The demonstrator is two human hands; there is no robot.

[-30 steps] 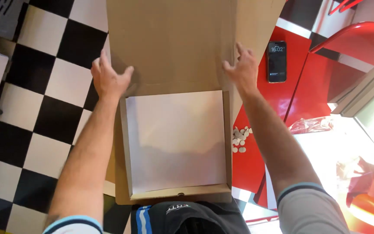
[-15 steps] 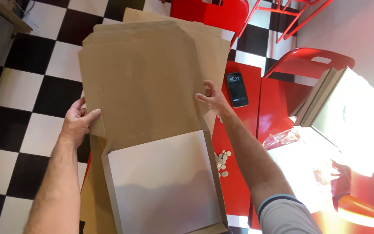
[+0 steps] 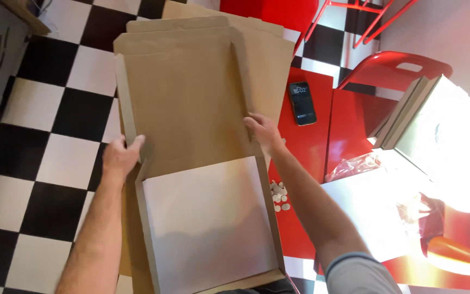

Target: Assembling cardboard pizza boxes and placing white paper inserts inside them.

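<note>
A large flat brown cardboard box (image 3: 186,98) lies open in front of me, lid half stretched away and side flaps folded up. Its near half holds a white paper liner (image 3: 208,218). My left hand (image 3: 119,157) grips the left side flap of the lid near the hinge fold. My right hand (image 3: 265,133) presses on the right side flap at about the same height. More flat brown cardboard blanks (image 3: 270,49) lie under the box and stick out at the far right.
A red table (image 3: 349,125) on the right carries a dark phone (image 3: 302,103), several small white round pieces (image 3: 278,196), crinkled clear plastic (image 3: 354,163) and a stack of flat boxes (image 3: 436,130). Red chairs (image 3: 393,65) stand beyond. Black-and-white checkered floor (image 3: 55,125) lies left.
Both hands have slid down from the lid's far corners to its sides near the fold. The lid's side flaps now stand folded up, and the view has tilted farther out.
</note>
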